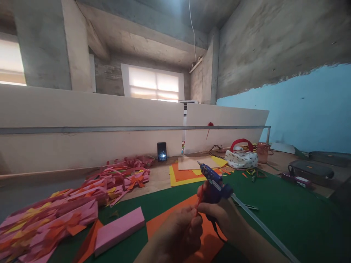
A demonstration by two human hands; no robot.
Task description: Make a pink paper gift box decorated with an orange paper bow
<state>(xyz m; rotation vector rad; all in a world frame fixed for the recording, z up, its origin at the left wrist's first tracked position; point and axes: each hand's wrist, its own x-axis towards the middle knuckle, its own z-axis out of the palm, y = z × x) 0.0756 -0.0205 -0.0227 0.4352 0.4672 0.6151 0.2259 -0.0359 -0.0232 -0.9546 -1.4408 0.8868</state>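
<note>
A blue hot glue gun is held in my right hand, its nozzle pointing up and to the left. A long clear glue stick sticks out of its back end toward the lower right. My left hand pinches a small strip of red-orange paper, and the right fingers meet it there. Below both hands lies an orange paper sheet. To the left rests a pink folded paper box, with an orange folded piece beside it.
Pink paper pieces with orange and yellow bows are heaped at the left. A phone leans on the white partition. Farther back are a patterned fabric basket, yellow-handled scissors and dark cases. A green mat covers the table.
</note>
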